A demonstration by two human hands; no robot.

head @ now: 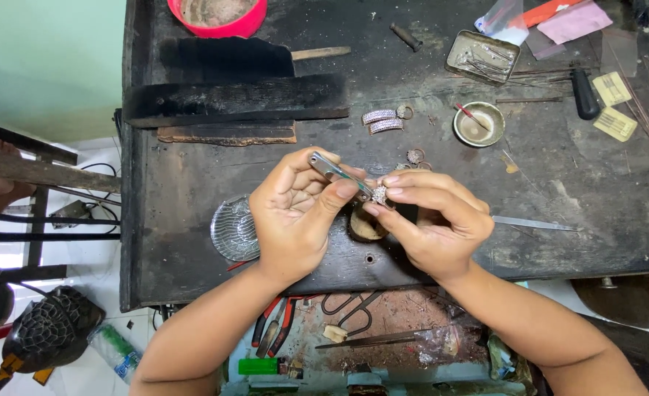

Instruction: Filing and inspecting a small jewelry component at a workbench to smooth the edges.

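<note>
My left hand (295, 213) grips metal tweezers (335, 173), whose tips reach a small sparkly silver jewelry piece (379, 194). My right hand (431, 216) pinches that piece between thumb and fingers. Both hands hover over the front middle of a dark, worn workbench (192, 176). Below the hands sits a small wooden bench peg (365, 226), partly hidden.
A clear glass dish (233, 229) lies left of my left hand. Two silver bands (383, 121), small rings (415, 155), a brass bowl (478, 123), a metal tin (482, 56), a pink bowl (218, 15) and charred blocks (236, 99) lie behind. Pliers and scissors (350, 312) rest in the drawer below.
</note>
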